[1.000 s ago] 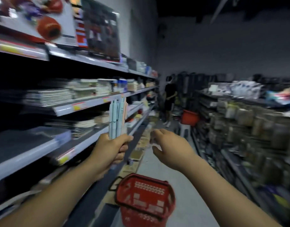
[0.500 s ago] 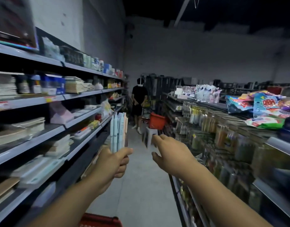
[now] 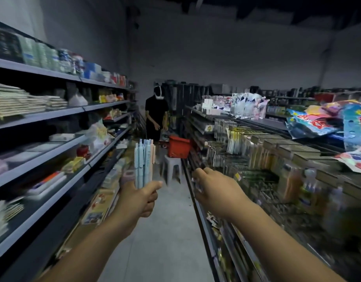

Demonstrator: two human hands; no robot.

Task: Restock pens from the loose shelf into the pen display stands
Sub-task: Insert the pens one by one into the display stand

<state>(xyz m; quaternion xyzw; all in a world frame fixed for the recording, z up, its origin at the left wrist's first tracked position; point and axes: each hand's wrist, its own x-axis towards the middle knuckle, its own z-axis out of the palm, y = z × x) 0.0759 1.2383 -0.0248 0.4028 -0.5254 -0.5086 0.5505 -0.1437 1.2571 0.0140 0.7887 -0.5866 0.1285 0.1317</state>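
L hand [image 3: 139,198] near centre, fist wrapped round lower ends of the pens [image 3: 144,161], thumb across the front. Pens upright, a tight bundle of parallel sticks in smooth matte plastic. Mostly pale blue, one or two peach at the right edge, clips up top, small print on one barrel. Bundle stands mid-aisle above the fist, touching no shelf.

R hand [image 3: 214,190] just right of it, apart from the pens, back of hand to cam. Fingers curled inward w/ tips bunched. Too blurred, can't tell if it pinches anything.

Below: floor [image 3: 171,231], smooth grey, concrete-looking.

Left side: shelves [image 3: 53,117], flat grey metal boards in tiers. They carry flat stacks of notebooks [image 3: 16,100] and, higher up, small boxes [image 3: 92,71].

Right side: rack [image 3: 246,159] w/ rows of narrow hanging packs, motion-blurred at the near end. Glossy crinkled bags [image 3: 322,121] in bright colours piled on top, far right.

Further down the aisle: stool [image 3: 171,161], white moulded plastic, square top, splayed legs. Basket [image 3: 179,148], red plastic, boxy, sits on it.

Beyond, a person [image 3: 156,115] in black stands between the shelf ends. Far wall [image 3: 226,58] plain grey, dim.
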